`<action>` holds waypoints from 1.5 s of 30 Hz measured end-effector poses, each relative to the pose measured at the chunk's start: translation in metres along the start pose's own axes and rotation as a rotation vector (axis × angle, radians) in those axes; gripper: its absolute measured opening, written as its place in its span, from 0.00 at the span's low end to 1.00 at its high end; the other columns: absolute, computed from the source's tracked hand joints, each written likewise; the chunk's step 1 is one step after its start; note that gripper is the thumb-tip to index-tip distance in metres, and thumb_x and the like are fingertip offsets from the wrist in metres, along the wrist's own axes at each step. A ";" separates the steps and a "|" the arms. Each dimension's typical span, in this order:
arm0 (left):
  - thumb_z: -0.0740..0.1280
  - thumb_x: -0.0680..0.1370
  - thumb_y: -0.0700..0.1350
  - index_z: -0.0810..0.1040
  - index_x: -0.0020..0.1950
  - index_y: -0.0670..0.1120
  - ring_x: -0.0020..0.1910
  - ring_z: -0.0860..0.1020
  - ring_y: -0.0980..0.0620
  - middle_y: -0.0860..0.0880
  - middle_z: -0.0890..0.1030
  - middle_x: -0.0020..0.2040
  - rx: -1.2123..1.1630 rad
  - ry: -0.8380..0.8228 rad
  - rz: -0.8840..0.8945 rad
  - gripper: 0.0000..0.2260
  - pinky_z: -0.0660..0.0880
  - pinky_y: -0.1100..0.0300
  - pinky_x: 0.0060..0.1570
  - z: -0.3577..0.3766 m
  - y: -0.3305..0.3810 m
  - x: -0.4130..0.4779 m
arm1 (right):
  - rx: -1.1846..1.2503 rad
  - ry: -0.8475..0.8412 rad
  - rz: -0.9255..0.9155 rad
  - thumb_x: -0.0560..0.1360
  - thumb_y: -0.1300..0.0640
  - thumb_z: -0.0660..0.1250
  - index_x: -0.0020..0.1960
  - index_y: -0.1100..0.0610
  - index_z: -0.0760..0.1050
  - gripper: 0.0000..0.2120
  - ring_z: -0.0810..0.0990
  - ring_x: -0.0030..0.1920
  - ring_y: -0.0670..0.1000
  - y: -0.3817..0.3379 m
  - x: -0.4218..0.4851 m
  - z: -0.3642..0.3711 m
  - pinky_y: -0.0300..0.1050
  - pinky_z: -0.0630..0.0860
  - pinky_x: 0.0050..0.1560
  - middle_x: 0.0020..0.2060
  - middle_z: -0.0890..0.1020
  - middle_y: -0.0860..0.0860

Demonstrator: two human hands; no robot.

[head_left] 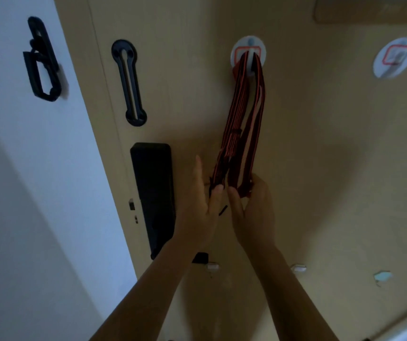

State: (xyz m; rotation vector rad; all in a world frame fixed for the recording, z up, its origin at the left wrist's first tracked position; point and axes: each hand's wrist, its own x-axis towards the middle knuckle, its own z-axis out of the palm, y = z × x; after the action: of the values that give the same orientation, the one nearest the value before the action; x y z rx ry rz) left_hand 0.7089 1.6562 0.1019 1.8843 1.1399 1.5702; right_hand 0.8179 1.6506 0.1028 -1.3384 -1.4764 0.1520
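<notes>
A red and black striped strap [244, 119] hangs in loops from a round white adhesive hook [248, 52] on the tan door. My left hand [203, 207] pinches the left hanging end of the strap between thumb and fingers. Close beside it, my right hand [254, 207] grips the bottom of the right-hand loop, fingers curled round it. A short black strap end pokes out between the two hands.
A second round white hook [394, 57] sits empty to the right. A black lock body [154, 195] and a black slotted door guard [129, 82] are on the door's left edge. A black latch loop [41, 60] is fixed to the white wall.
</notes>
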 end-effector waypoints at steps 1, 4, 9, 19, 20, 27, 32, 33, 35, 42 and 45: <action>0.54 0.79 0.55 0.45 0.70 0.65 0.63 0.71 0.65 0.54 0.69 0.69 -0.011 -0.020 -0.007 0.24 0.68 0.70 0.62 0.002 0.001 -0.006 | 0.006 -0.005 0.002 0.75 0.50 0.63 0.63 0.59 0.69 0.20 0.75 0.52 0.52 -0.001 -0.004 -0.002 0.48 0.74 0.50 0.52 0.77 0.53; 0.55 0.80 0.57 0.63 0.67 0.54 0.59 0.76 0.57 0.49 0.76 0.62 -0.022 -0.094 -0.048 0.17 0.70 0.68 0.59 0.005 -0.004 -0.028 | 0.039 -0.041 0.029 0.76 0.48 0.61 0.61 0.56 0.70 0.17 0.74 0.51 0.48 -0.004 -0.016 -0.009 0.43 0.71 0.49 0.51 0.76 0.50; 0.55 0.81 0.45 0.67 0.65 0.52 0.44 0.73 0.74 0.63 0.72 0.47 0.090 -0.011 -0.282 0.12 0.69 0.71 0.52 -0.009 0.004 -0.067 | 0.018 -0.306 0.153 0.79 0.54 0.57 0.66 0.63 0.66 0.20 0.71 0.55 0.55 0.000 -0.041 -0.024 0.36 0.69 0.55 0.52 0.74 0.54; 0.54 0.81 0.50 0.66 0.71 0.49 0.70 0.66 0.53 0.51 0.69 0.71 0.725 0.026 -0.626 0.19 0.56 0.67 0.66 -0.032 0.064 -0.245 | -0.073 -0.731 -0.148 0.79 0.50 0.55 0.66 0.59 0.68 0.19 0.70 0.62 0.53 -0.016 -0.170 -0.058 0.46 0.66 0.63 0.63 0.73 0.55; 0.54 0.81 0.50 0.66 0.71 0.49 0.70 0.65 0.53 0.51 0.69 0.71 0.735 0.032 -0.663 0.19 0.58 0.65 0.67 -0.037 0.073 -0.265 | -0.055 -0.790 -0.135 0.79 0.51 0.56 0.66 0.58 0.68 0.19 0.69 0.62 0.53 -0.019 -0.188 -0.060 0.46 0.65 0.63 0.63 0.73 0.55; 0.50 0.79 0.57 0.73 0.65 0.43 0.65 0.72 0.47 0.46 0.76 0.64 0.764 0.165 -0.883 0.24 0.66 0.54 0.67 -0.086 0.127 -0.384 | 0.023 -1.132 -0.324 0.68 0.39 0.43 0.66 0.63 0.68 0.39 0.69 0.63 0.60 -0.076 -0.293 -0.076 0.52 0.67 0.63 0.61 0.75 0.58; 0.47 0.77 0.60 0.73 0.64 0.46 0.63 0.73 0.47 0.47 0.77 0.63 0.903 0.327 -1.028 0.27 0.67 0.56 0.64 -0.125 0.182 -0.476 | 0.125 -1.254 -0.554 0.79 0.53 0.56 0.68 0.60 0.66 0.20 0.67 0.65 0.54 -0.130 -0.368 -0.095 0.44 0.63 0.64 0.64 0.72 0.55; 0.50 0.79 0.57 0.70 0.67 0.47 0.66 0.70 0.49 0.48 0.74 0.66 0.935 0.371 -1.064 0.23 0.64 0.56 0.66 -0.132 0.196 -0.496 | 0.136 -1.275 -0.602 0.79 0.52 0.56 0.68 0.60 0.65 0.21 0.66 0.66 0.54 -0.143 -0.386 -0.098 0.44 0.63 0.64 0.65 0.72 0.55; 0.53 0.81 0.53 0.66 0.71 0.48 0.70 0.66 0.50 0.50 0.70 0.70 0.983 0.448 -1.132 0.20 0.61 0.55 0.68 -0.149 0.224 -0.542 | 0.145 -1.332 -0.692 0.79 0.50 0.55 0.70 0.59 0.63 0.22 0.64 0.68 0.53 -0.171 -0.426 -0.103 0.45 0.61 0.66 0.67 0.70 0.54; 0.52 0.80 0.55 0.62 0.72 0.49 0.70 0.65 0.49 0.50 0.69 0.71 1.089 0.624 -1.402 0.21 0.62 0.52 0.68 -0.200 0.341 -0.730 | 0.250 -1.547 -1.011 0.80 0.48 0.53 0.73 0.56 0.59 0.24 0.60 0.71 0.51 -0.281 -0.609 -0.163 0.45 0.59 0.69 0.70 0.65 0.51; 0.52 0.81 0.54 0.61 0.73 0.49 0.70 0.64 0.48 0.49 0.68 0.71 1.109 0.728 -1.499 0.21 0.61 0.53 0.68 -0.217 0.396 -0.804 | 0.306 -1.607 -1.148 0.80 0.49 0.53 0.73 0.57 0.59 0.24 0.61 0.71 0.51 -0.326 -0.690 -0.194 0.44 0.58 0.69 0.70 0.66 0.51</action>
State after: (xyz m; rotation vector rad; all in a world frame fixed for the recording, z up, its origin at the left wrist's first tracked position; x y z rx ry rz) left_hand 0.6115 0.7467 -0.0159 0.1076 3.0236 0.5715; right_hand 0.6052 0.9009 -0.0080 0.3461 -3.0815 0.7477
